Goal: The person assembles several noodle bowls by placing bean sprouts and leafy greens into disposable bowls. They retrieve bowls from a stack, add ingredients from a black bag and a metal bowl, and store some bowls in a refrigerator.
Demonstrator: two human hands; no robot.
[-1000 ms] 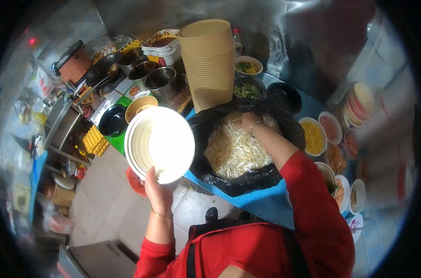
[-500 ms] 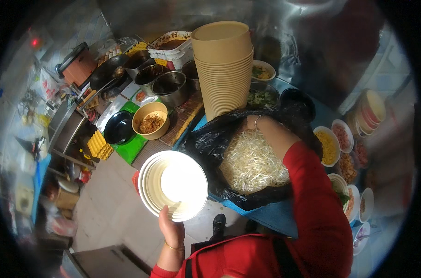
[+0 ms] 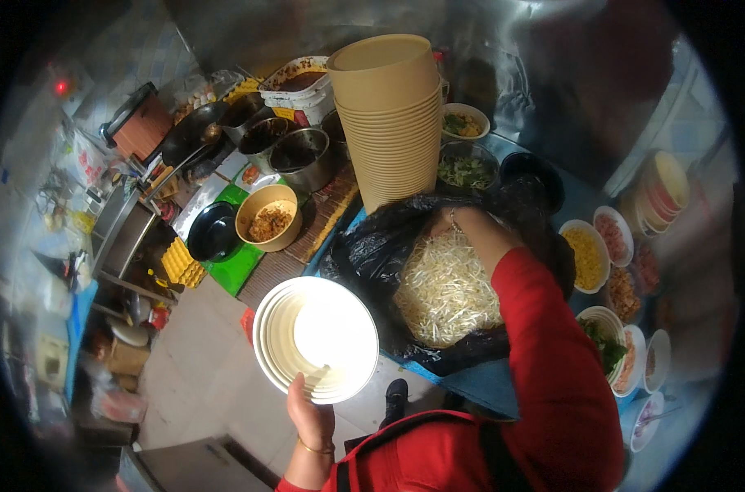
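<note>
The left hand (image 3: 310, 416) pinches a white bowl (image 3: 327, 332) by its rim, left of the black bag (image 3: 358, 256); the right hand (image 3: 441, 223) is among the bag's bean sprouts (image 3: 448, 291) — grip hidden, cannot tell.

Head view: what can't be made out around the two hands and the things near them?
All in the head view:
- Right hand: fingers buried in the bean sprouts, so their grip is hidden.
- Left hand: fingers other than the thumb hidden behind the white bowl.
- White bowl: bottom washed out by glare.
- Bowl stack at far right: blurred near the lens rim.
</note>
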